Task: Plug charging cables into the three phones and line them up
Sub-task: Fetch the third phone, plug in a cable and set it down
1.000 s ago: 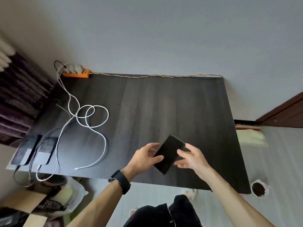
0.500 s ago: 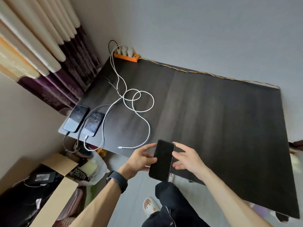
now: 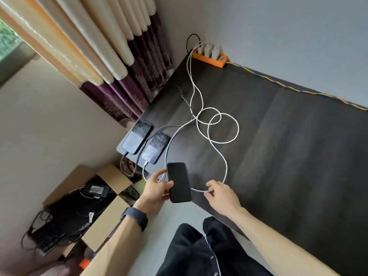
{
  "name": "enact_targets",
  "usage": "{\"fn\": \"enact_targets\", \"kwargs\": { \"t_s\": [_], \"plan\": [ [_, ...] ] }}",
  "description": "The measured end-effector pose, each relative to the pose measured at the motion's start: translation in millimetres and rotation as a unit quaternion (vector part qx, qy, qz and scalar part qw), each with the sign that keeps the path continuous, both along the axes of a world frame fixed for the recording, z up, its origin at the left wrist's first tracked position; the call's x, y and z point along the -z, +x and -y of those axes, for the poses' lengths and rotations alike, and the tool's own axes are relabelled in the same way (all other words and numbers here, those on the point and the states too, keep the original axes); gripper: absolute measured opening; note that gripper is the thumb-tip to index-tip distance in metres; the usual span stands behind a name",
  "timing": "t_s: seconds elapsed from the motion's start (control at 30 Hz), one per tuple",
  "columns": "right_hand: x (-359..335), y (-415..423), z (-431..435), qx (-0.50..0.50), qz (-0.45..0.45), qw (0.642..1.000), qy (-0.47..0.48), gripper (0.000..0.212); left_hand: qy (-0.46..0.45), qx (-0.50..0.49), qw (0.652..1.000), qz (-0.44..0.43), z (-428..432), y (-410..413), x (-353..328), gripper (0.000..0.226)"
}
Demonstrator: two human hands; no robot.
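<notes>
Third phone (image 3: 179,182), screen dark, is gripped by left hand (image 3: 157,189) at centre-bottom of frame, over bench (image 3: 288,156) edge. White cable (image 3: 223,136) is pinched by right hand (image 3: 221,193) fingers beside it. Two plugged phones (image 3: 147,143) lie left of centre.

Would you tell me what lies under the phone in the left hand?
Under the held phone: the left hand fingers and the dark table edge. The white cable end is hidden.
</notes>
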State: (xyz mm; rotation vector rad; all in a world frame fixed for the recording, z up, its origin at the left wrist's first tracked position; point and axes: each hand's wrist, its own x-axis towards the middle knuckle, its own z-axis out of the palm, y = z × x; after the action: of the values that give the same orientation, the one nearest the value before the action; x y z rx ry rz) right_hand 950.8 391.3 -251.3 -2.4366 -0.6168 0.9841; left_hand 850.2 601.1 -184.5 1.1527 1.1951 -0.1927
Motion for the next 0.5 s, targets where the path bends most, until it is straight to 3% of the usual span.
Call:
{"fn": "enact_targets", "kwargs": {
  "t_s": [0.23,0.4,0.5],
  "plan": [
    [24.2,-17.8,-62.1,-0.145,0.13,0.974,-0.112,0.035,-0.026,-0.084,0.996,0.012,-40.0,5.7,6.2,0.047],
    [38.2,-36.2,-71.9,-0.111,0.169,0.966,-0.16,0.017,-0.061,-0.059,0.996,0.012,-70.5,8.9,10.8,0.043],
    [30.3,-44.1,-71.8,-0.057,0.143,0.974,-0.169,0.016,-0.073,-0.038,0.996,0.02,-91.0,13.1,12.7,0.045]
  ]
}}
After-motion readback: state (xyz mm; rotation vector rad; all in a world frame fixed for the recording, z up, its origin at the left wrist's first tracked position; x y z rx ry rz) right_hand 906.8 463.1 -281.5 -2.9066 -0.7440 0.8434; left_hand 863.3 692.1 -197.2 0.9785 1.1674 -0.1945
